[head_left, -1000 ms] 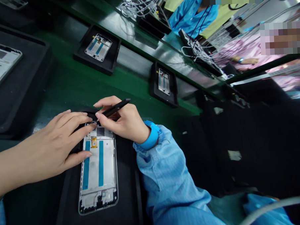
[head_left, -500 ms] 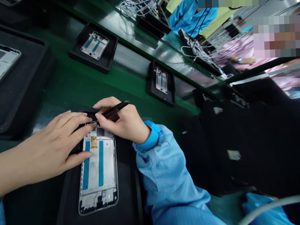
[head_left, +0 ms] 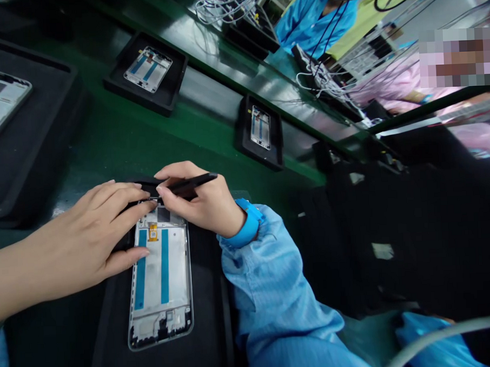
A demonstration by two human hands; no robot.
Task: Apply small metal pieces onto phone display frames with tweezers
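A phone frame (head_left: 176,273) with a silver inner face, two blue strips and an orange flex tab (head_left: 153,232) lies in a black tray (head_left: 208,309) before me. My left hand (head_left: 96,228) rests over its upper left side, fingers stretched out and thumb apart. Those fingertips touch the top edge; the thumb lies on the left blue strip. Held in my right hand (head_left: 201,201) is a slim black pen-like tool (head_left: 194,182), slanting down to the frame's top end. Its tip is beside my left fingertips, too small to make out. A blue wristband (head_left: 247,224) circles my right wrist.
More phone frames lie in black trays: one tray (head_left: 28,155) at the left, one (head_left: 166,97) at the back, another (head_left: 239,140) to its right. Cables (head_left: 229,5) are bundled behind the metal ledge. Dark stacked material (head_left: 412,214) stands at right. Co-workers sit beyond.
The back end of the black tool has dipped and swung slightly right as my right hand tilts. My left hand and the phone frame stay in place. The view shifts slightly.
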